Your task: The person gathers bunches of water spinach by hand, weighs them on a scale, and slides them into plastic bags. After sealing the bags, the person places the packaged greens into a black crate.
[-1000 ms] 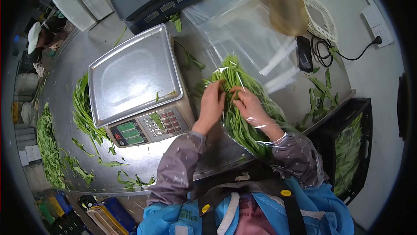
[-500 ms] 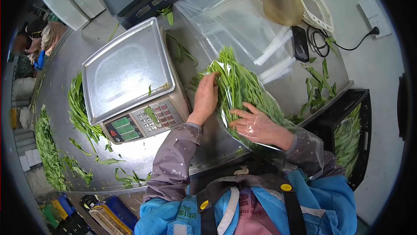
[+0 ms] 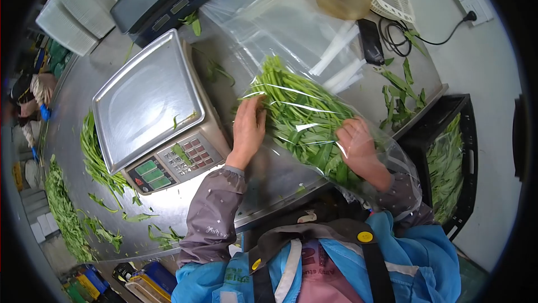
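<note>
A bunch of leafy greens (image 3: 314,129) with long green stems lies in a clear plastic bag (image 3: 300,109) on the metal table. Its stem ends point up and to the left. My left hand (image 3: 249,126) is at the stem side of the bag, its fingers curled round the edge. Over the leafy part is my right hand (image 3: 358,146), fingers bent and drawn together on the greens. Plastic spreads over my right wrist and sleeve, so the hand appears to be inside the bag. Left of the bag stands a weighing scale (image 3: 151,101) with a bare steel pan.
Flat clear bags (image 3: 280,17) lie at the back, near a phone (image 3: 370,42) and a white basket (image 3: 392,0). A black crate (image 3: 471,157) with greens stands at the right. Loose greens (image 3: 64,207) lie at the left. Another person's blue-gloved hand (image 3: 45,112) shows beyond.
My right hand has shifted right and its spread fingers have curled in. The bagged greens lie flatter and wider, turned a little. The whole view has shifted slightly.
</note>
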Tool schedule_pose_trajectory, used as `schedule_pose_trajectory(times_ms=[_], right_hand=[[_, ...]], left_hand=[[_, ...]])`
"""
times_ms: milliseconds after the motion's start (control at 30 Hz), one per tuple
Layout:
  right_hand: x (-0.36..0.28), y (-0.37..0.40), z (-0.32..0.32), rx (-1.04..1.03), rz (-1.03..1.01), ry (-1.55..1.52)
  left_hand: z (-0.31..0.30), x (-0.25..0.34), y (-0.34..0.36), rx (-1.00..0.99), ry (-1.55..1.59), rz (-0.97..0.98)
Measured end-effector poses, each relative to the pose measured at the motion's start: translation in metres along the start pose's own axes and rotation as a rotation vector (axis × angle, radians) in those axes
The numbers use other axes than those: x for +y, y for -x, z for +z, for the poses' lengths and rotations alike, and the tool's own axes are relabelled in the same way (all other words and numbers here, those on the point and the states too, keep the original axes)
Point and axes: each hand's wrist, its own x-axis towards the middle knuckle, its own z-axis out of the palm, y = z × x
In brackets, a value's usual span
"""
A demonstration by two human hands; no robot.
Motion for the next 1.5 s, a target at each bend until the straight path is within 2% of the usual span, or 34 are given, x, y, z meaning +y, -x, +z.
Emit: schedule_pose_trajectory(times_ms=[67, 133, 200, 333, 533, 600, 667, 733, 800, 867, 900, 933, 1067, 1133, 1167, 1267, 1367, 1433, 1500], right_hand=[[-0.002, -0.001, 0.0, -0.024, -0.022, -0.029], [-0.007, -0.003, -0.003, -0.044, -0.03, -0.317], [-0.005, -0.003, -0.006, -0.068, -0.025, -0.353], [0.004, -0.001, -0.003, -0.006, -0.017, -0.302], [-0.003, -0.022, -0.004, 0.037, 0.028, -0.184], [-0.008, -0.031, -0.005, 0.034, 0.039, -0.19], [-0.01, -0.038, -0.004, 0.096, -0.075, -0.303], [-0.01, -0.041, 0.0, 0.048, -0.088, -0.357], [-0.012, -0.043, 0.004, -0.007, -0.101, -0.41], [-0.011, -0.051, 0.009, -0.106, -0.084, -0.476], [-0.007, -0.051, 0.019, -0.059, -0.09, -0.645], [-0.009, -0.054, 0.017, -0.066, -0.098, -0.646], [-0.016, -0.07, 0.012, -0.032, -0.135, -0.515], [-0.028, -0.083, 0.008, -0.041, -0.091, -0.472], [-0.03, -0.089, 0.012, -0.039, -0.096, -0.476], [-0.031, -0.104, 0.026, -0.024, -0.091, -0.567], [-0.029, -0.117, 0.04, 0.076, -0.167, -0.467], [-0.03, -0.123, 0.044, -0.284, 0.101, -0.19], [-0.034, -0.126, 0.045, -0.277, 0.091, -0.193]], left_hand=[[0.004, 0.008, -0.001, 0.023, -0.033, 0.081], [0.002, 0.024, -0.005, -0.005, -0.096, 0.189], [0.004, 0.026, -0.009, -0.023, -0.083, 0.175], [0.003, 0.002, -0.008, 0.155, -0.108, 0.033], [0.002, -0.003, 0.011, 0.035, -0.049, -0.083], [-0.001, 0.001, 0.01, 0.191, -0.161, -0.065], [-0.006, 0.005, 0.009, 0.211, -0.148, -0.087], [-0.013, 0.039, 0.01, 0.162, -0.11, 0.07], [-0.012, 0.099, 0.014, -0.086, 0.133, 0.251], [0.004, 0.133, 0.023, -0.238, 0.163, 0.574], [0.018, 0.139, 0.028, -0.221, 0.087, 0.691], [0.03, 0.143, 0.031, -0.203, 0.011, 0.807], [0.044, 0.149, 0.033, -0.183, 0.078, 0.763], [0.044, 0.156, 0.033, -0.196, 0.199, 0.738], [0.047, 0.159, 0.033, -0.146, 0.274, 0.715], [0.046, 0.162, 0.032, -0.172, 0.31, 0.668], [0.05, 0.161, 0.036, -0.182, 0.353, 0.639], [0.05, 0.162, 0.036, -0.183, 0.371, 0.631], [0.048, 0.163, 0.036, -0.182, 0.39, 0.621]])
